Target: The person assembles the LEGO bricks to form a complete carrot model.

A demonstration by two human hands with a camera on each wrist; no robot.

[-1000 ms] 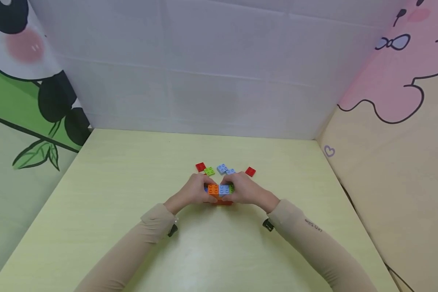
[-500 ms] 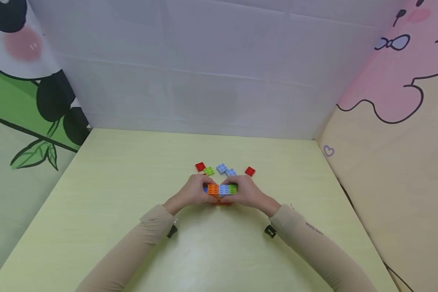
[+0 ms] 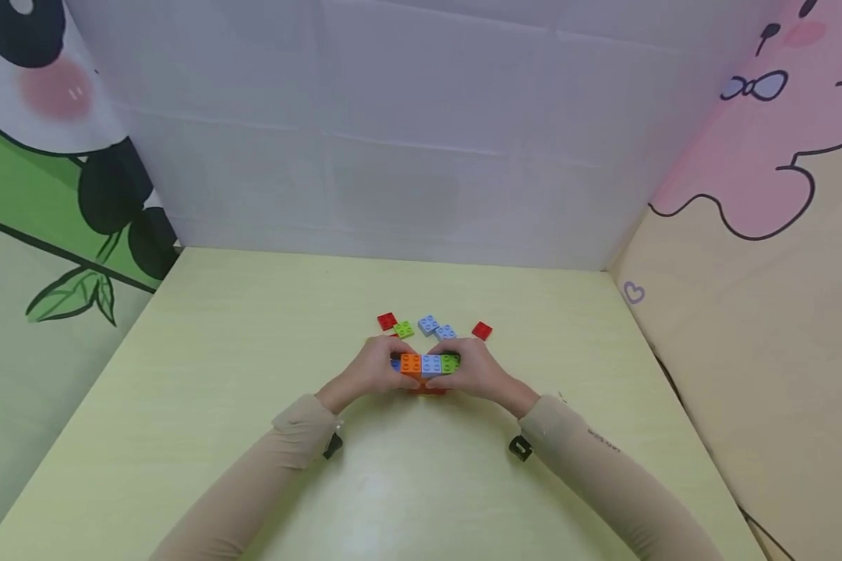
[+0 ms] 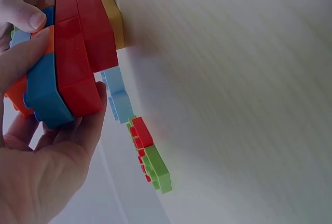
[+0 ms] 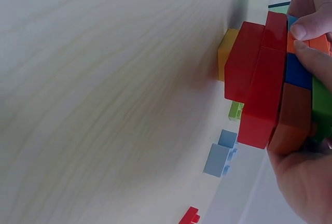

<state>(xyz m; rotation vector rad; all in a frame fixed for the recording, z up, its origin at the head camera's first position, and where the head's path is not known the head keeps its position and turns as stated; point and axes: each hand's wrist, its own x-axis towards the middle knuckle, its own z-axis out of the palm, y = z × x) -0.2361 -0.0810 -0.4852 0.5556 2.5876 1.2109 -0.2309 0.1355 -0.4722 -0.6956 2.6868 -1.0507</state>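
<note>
A stacked model of toy building bricks is held between my two hands in the middle of the head view. Its top row shows an orange brick point(image 3: 410, 364), a light blue brick point(image 3: 431, 365) and a green brick point(image 3: 450, 363). My left hand point(image 3: 373, 366) grips its left end, thumb on the near side and fingers behind. On the right end, my right hand point(image 3: 473, 369) grips in the same manner, the thumb tips close together. Wrist views show red bricks point(image 4: 78, 68) lower down, a yellow brick point(image 5: 226, 53) underneath, plus a blue brick point(image 4: 47, 92) and brown brick point(image 5: 291, 123).
Loose bricks lie just beyond the hands on the pale table point(image 3: 309, 304): a red piece point(image 3: 387, 321), a light green one point(image 3: 403, 329), two light blue ones point(image 3: 428, 325) and another red piece point(image 3: 482, 331). A grey-white wall point(image 3: 393, 195) stands at the table's back edge.
My right hand has shifted slightly to the right along the model, uncovering more of the green brick on top. The left hand keeps its grip, and the model stays in place.
</note>
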